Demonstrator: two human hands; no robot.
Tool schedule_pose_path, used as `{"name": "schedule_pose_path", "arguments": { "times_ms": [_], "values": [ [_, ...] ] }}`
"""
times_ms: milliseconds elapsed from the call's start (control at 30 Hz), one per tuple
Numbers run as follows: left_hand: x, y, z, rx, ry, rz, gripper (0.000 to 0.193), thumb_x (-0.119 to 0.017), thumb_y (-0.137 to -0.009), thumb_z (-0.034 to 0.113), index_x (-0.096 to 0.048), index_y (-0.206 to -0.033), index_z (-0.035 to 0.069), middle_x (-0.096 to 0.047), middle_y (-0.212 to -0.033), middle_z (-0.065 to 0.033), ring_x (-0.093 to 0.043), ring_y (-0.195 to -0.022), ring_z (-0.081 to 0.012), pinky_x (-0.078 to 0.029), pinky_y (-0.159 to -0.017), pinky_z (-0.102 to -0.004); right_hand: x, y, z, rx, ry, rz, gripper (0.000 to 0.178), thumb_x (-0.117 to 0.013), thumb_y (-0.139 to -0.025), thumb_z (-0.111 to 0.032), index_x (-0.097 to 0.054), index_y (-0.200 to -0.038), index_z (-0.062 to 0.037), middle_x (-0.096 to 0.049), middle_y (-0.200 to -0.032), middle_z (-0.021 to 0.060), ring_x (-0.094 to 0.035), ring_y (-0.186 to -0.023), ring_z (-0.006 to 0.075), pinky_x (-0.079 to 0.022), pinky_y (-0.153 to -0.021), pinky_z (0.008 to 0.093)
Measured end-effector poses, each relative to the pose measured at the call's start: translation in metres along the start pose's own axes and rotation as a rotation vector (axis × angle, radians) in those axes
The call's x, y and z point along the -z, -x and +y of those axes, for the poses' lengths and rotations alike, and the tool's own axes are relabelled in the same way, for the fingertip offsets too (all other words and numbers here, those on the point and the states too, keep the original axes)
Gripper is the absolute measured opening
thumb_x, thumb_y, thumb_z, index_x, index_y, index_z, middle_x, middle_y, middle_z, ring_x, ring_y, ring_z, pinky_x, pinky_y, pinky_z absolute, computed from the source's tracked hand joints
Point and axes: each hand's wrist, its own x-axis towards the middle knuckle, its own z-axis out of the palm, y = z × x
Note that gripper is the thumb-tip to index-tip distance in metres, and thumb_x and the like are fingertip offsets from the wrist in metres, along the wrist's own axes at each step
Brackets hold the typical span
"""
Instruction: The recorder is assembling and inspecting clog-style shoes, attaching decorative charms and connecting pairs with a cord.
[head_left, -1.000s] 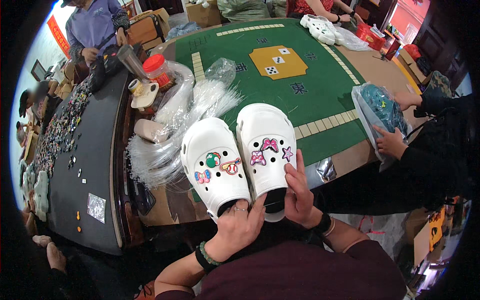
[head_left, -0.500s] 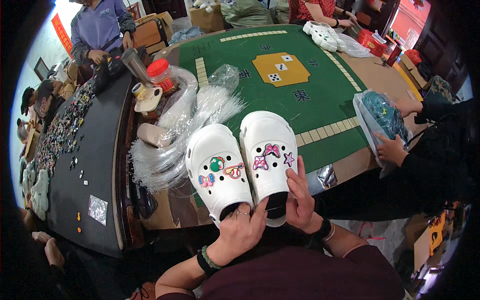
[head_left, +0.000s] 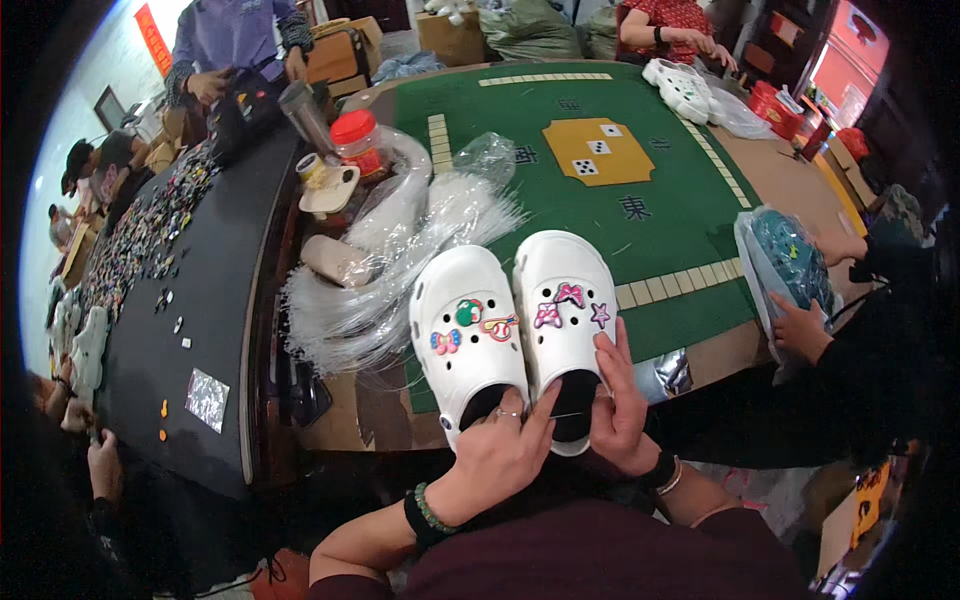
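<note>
Two white clogs stand side by side in front of me, toes pointing away. The left clog (head_left: 466, 365) carries a green character charm, a baseball bat-and-ball charm and a blue-and-pink bow; the right clog (head_left: 568, 335) has pink bows and a star. My left hand (head_left: 500, 450) is closed at the left clog's heel opening, one finger stretching to the inner edge of the right clog. Along the right clog's outer side, my right hand (head_left: 622, 415) grips near the heel, thumb at the opening. A thin clear strand (head_left: 567, 414) crosses that opening.
Clear plastic strands (head_left: 370, 310) lie in a bundle on the green-topped table (head_left: 480, 110), near a red-lidded jar (head_left: 360, 145). Small charms (head_left: 150, 230) cover part of the black table at left. A co-worker's hands (head_left: 805, 320) hold a bagged teal clog (head_left: 785, 255) at right.
The whole view has shifted, so the tables and clogs appear farther right. Both hands keep their hold on the clogs. At the left edge, another person's hands have moved.
</note>
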Motion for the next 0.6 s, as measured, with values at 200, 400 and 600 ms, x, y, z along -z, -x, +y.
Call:
{"name": "schedule_pose_path", "arguments": {
  "times_ms": [200, 400, 600],
  "values": [
    [-0.008, -0.014, -0.011, 0.052, 0.069, -0.002, 0.052, -0.067, -0.088, 0.025, -0.057, -0.138, 0.013, -0.06, -0.115, -0.0325, -0.067, -0.064, -0.0272, -0.053, -0.053, -0.0333, -0.004, -0.015, 0.004, -0.219, -0.036, -0.033, 0.069, -0.036, -0.075, 0.017, -0.044, -0.142, 0.0046, -0.043, -0.15, 0.0231, -0.024, -0.147, 0.0449, -0.019, -0.121, 0.0466],
    [-0.013, -0.027, -0.018, 0.127, 0.076, -0.053, 0.039, -0.062, -0.093, 0.028, -0.065, -0.129, 0.014, -0.057, -0.12, -0.0388, -0.07, -0.064, -0.0304, -0.056, -0.053, -0.0347, -0.009, -0.03, 0.014, -0.378, -0.138, -0.092, 0.075, -0.034, -0.073, 0.017, -0.041, -0.146, 0.0036, -0.042, -0.152, 0.0177, -0.021, -0.151, 0.0348, -0.015, -0.122, 0.0411],
    [-0.01, -0.026, -0.022, 0.14, 0.126, -0.015, 0.041, -0.064, -0.092, 0.029, -0.063, -0.131, 0.018, -0.056, -0.122, -0.0388, -0.07, -0.066, -0.0327, -0.056, -0.054, -0.036, -0.012, -0.033, 0.014, -0.383, -0.178, -0.061, 0.072, -0.034, -0.074, 0.014, -0.042, -0.144, 0.0042, -0.042, -0.151, 0.0215, -0.023, -0.15, 0.0345, -0.015, -0.122, 0.0408]
  ]
}}
